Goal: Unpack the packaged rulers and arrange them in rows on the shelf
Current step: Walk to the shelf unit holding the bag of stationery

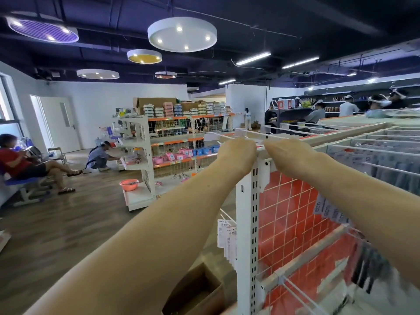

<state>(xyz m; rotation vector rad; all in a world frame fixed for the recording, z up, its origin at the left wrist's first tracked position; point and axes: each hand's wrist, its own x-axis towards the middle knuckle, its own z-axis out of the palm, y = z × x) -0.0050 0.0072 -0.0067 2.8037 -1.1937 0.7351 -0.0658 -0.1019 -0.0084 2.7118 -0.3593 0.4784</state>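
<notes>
Far L, seated person (16, 160) on a blue chair, then a crouching person (100, 156) by a far shelf (145, 153) w/ a pink basin (129, 184) on its bottom board. Low centre, open cardboard box (200, 289) on the floor, just L of the rack's white post (246, 223). White cards (227, 239) hang off the post's L side. My L hand (236, 153) is up at the top of the post, back of hand toward cam. Fingers are out of sight past the knuckles, so can't tell if it grips anything. My R hand (288, 153) is just beside it, nearly touching, same height, over the end of the rack (341, 134) top rail. Its fingers are hidden too, so grip can't be told. A clear flat piece (242, 133) shows just beyond both hands, on thin white wires; contact w/ either hand unclear. Below the hands, orange back panel w/ white wire grid (291, 201). R of that, white tags (327, 210) hang tilted. Upper R, pegs (386, 153) run in parallel rows, each w/ grey packs (391, 173) hung on it; too blurred to say they're rulers. Lower R, dark long items (368, 269) hang, blurred. Far back R, people (377, 102) in white headsets at dark shelves.
</notes>
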